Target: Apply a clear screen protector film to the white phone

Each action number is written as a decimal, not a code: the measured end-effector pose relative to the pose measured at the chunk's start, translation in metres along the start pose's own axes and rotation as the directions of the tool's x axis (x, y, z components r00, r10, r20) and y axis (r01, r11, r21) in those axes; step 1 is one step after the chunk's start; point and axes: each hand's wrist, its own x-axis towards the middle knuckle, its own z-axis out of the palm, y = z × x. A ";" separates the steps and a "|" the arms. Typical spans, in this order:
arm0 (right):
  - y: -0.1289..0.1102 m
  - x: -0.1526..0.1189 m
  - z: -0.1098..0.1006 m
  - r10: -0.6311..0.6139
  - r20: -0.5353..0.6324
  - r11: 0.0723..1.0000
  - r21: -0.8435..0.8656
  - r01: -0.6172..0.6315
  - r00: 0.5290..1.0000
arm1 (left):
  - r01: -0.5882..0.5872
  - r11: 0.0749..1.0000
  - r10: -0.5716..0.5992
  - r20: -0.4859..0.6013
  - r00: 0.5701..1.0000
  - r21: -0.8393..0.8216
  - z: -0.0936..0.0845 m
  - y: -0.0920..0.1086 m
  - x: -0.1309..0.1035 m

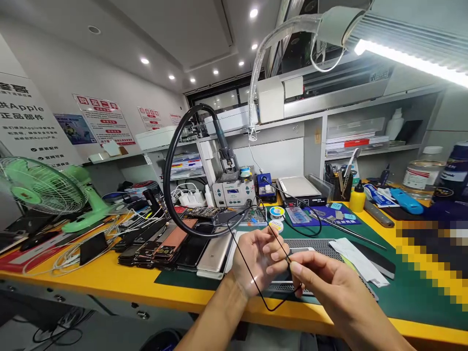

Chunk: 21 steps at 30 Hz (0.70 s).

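Note:
A thin black rectangular frame [260, 292], like the bezel of a phone screen, is held up in the air above the bench. My left hand [258, 261] is turned palm up, its curled fingers against one long side of the frame. Pinched between thumb and fingertips, that same side is also in my right hand [321, 282]. Under my hands lies a perforated metal plate [331, 247] on a green mat [413, 302]. What sits on the plate is partly hidden by my hands. White strips of wrapping [360, 258] rest at its right.
Left of my hands are stacked phone parts [171, 239] and a gold phone [213, 256]. A rework station [234, 192] with a black hose [168, 170] stands behind. A green fan [40, 187] is far left; a yellow bottle [357, 197] stands back right. A lamp [413, 53] hangs overhead.

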 end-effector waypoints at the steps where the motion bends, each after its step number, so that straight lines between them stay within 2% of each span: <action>1: -0.001 0.000 0.001 0.002 0.008 1.000 -0.009 -0.002 1.000 | 0.004 1.000 -0.004 -0.003 1.000 0.004 0.000 -0.001 0.000; 7: -0.003 -0.005 0.009 0.009 0.004 1.000 -0.018 -0.009 1.000 | 0.005 0.998 -0.001 -0.066 0.998 0.065 0.005 -0.007 -0.001; 12: -0.003 -0.006 0.013 0.049 -0.052 0.993 0.109 -0.043 0.997 | 0.028 0.990 -0.001 -0.191 0.982 0.137 0.014 -0.010 -0.004; 17: -0.005 -0.004 0.016 0.105 -0.061 0.979 0.184 -0.092 0.993 | 0.032 0.981 0.040 -0.365 0.930 0.190 0.017 -0.013 -0.002; 21: 0.001 -0.018 0.019 0.174 -0.046 0.966 0.202 -0.162 0.984 | 0.040 0.971 0.085 -0.496 0.864 0.236 0.003 -0.028 -0.007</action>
